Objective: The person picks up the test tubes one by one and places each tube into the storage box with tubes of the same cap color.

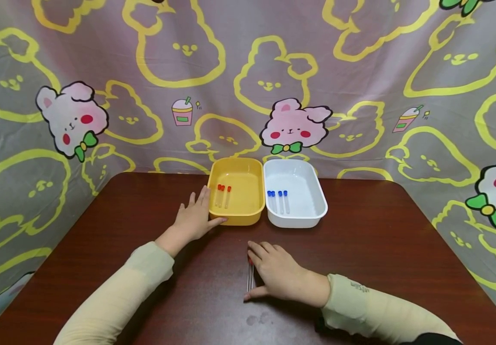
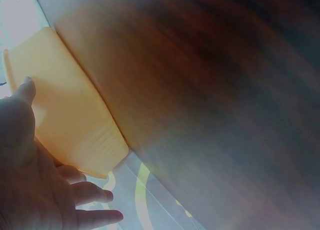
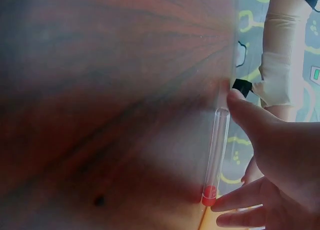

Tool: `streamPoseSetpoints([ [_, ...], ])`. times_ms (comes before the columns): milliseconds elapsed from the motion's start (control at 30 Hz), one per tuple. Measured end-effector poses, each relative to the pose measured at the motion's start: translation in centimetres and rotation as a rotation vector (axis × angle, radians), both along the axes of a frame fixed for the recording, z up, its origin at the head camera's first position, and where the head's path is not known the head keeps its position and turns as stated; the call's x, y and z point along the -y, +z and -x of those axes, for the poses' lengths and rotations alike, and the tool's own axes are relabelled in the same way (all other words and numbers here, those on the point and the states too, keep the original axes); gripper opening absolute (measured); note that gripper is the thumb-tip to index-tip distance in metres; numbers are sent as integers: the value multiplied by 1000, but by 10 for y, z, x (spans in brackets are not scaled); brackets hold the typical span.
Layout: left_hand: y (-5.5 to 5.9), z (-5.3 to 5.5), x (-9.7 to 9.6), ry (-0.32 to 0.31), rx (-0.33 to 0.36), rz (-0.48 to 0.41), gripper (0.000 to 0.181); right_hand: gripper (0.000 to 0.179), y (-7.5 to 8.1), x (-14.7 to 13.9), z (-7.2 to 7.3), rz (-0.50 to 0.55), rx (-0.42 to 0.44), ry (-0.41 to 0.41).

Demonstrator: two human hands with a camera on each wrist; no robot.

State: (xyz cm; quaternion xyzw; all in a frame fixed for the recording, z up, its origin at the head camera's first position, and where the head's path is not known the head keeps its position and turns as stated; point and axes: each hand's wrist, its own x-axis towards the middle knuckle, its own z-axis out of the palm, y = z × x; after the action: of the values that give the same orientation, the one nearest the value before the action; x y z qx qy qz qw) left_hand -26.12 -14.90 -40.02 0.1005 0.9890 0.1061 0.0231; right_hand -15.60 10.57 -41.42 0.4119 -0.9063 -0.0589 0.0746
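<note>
A clear test tube with a red cap (image 3: 209, 194) lies lengthwise between the spread thumb and fingers of my right hand (image 1: 284, 275). The thumb is beside its rounded end, and the fingertips are right at the cap. My left hand (image 1: 191, 220) rests against the yellow tray (image 1: 236, 221), fingers stretched along its left side and thumb at its front corner. In that tray lie 3 red-capped tubes (image 1: 223, 195). Several blue-capped tubes (image 1: 279, 201) lie in the left part of the white tray (image 1: 296, 223).
Both trays stand side by side near the back of the dark brown table (image 1: 178, 302). A patterned curtain (image 1: 239, 139) hangs behind and around the table. Damp-looking marks (image 1: 258, 318) show on the tabletop near the front.
</note>
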Motion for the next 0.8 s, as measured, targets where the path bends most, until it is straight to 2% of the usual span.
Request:
streamPoseSetpoints([
  [267, 0, -1, 0, -1, -5, -8, 110, 100, 1, 0, 0, -31, -16, -9],
  [800, -1, 0, 0, -2, -13, -13, 110, 93, 7, 0, 8, 16, 136, -13],
])
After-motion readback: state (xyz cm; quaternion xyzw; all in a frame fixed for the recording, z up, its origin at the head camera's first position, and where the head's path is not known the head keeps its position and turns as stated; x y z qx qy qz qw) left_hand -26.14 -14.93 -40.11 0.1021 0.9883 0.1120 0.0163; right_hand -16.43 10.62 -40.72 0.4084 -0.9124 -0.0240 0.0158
